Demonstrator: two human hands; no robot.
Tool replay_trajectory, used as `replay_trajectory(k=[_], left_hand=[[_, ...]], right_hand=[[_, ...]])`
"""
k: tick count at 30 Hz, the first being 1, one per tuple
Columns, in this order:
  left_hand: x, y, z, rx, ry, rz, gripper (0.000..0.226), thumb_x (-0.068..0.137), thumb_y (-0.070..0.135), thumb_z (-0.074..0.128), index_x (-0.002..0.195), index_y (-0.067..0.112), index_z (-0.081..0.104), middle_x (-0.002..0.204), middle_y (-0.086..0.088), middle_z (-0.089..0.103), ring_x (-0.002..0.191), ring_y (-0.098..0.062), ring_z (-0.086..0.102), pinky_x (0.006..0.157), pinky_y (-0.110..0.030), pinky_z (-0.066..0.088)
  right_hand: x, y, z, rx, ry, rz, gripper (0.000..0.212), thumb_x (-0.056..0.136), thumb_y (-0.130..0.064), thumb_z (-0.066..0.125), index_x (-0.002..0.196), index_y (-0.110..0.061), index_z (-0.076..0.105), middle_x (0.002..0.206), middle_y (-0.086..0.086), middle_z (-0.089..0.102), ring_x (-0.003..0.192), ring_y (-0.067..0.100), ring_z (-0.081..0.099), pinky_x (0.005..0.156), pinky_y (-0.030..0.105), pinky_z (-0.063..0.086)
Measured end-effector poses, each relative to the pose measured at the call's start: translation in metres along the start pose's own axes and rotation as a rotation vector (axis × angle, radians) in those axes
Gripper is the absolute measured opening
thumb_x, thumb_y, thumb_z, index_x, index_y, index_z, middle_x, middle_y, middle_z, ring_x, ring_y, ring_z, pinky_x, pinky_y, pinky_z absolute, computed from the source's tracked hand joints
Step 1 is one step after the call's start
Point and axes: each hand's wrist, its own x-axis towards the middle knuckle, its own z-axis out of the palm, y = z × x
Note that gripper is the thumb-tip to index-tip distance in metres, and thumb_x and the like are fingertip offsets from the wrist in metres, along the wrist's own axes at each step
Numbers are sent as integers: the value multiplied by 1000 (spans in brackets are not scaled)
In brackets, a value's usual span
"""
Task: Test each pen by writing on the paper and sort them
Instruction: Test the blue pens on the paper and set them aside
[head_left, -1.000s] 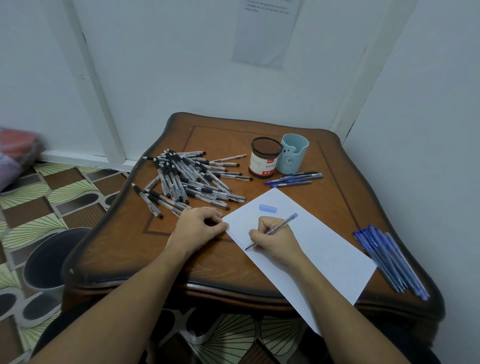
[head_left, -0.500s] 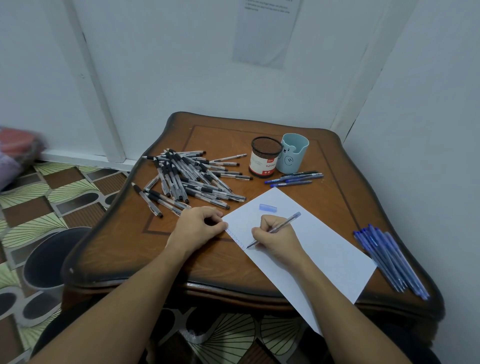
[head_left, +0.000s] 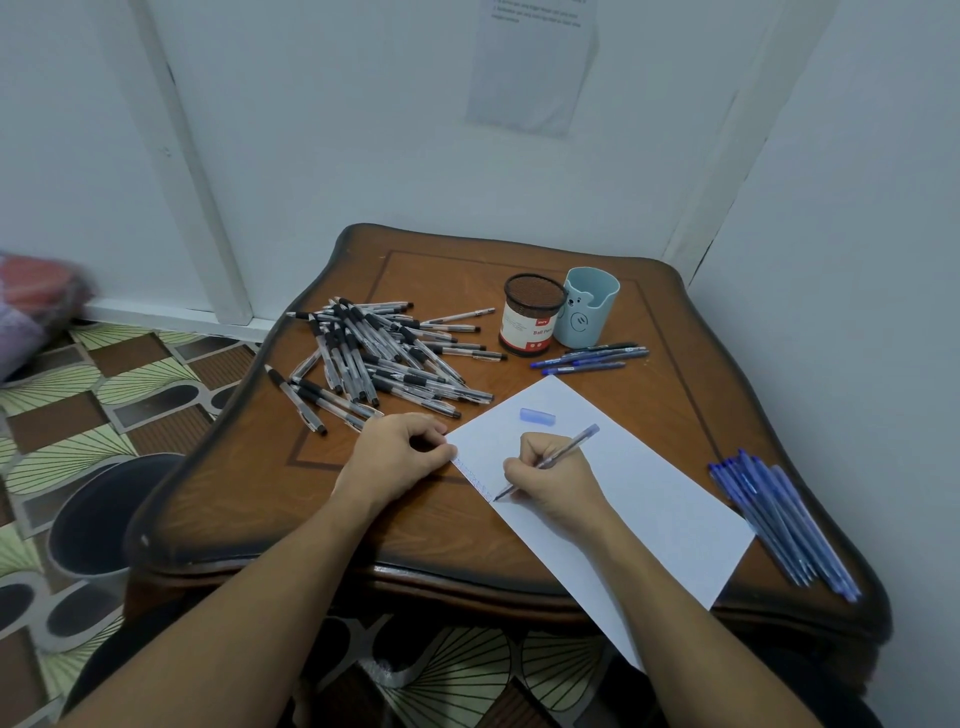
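My right hand (head_left: 553, 475) grips a clear blue pen (head_left: 574, 442) with its tip down on the white paper (head_left: 649, 499), near the sheet's left edge where a row of small blue marks runs. My left hand (head_left: 400, 452) rests loosely curled on the table at the paper's left corner, holding nothing that I can see. The pen's blue cap (head_left: 537, 415) lies on the paper above my right hand. A heap of black-grip pens (head_left: 379, 358) lies at the left. Several blue pens (head_left: 779, 519) lie at the right edge, a few more blue pens (head_left: 589, 358) by the cups.
A black mesh pen cup (head_left: 531, 322) and a light blue holder (head_left: 589, 306) stand at the back of the wooden table (head_left: 260, 499). Walls close in behind and to the right. A dark bin (head_left: 98, 514) sits on the patterned floor at the left.
The pen tip has moved slightly down along the paper's left edge, lengthening the row of blue marks. My left hand stays put.
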Motion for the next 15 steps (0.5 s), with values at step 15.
replay_trajectory(k=[15], left_hand=[[2, -3, 2, -2, 12, 5, 12, 78, 33, 77, 86, 24, 77, 105, 14, 70, 98, 1, 56, 104, -44, 43]], right_hand=[[1, 1, 0, -4, 9, -3, 31, 85, -1, 62, 58, -3, 47, 55, 5, 42, 54, 7, 43, 49, 19, 34]])
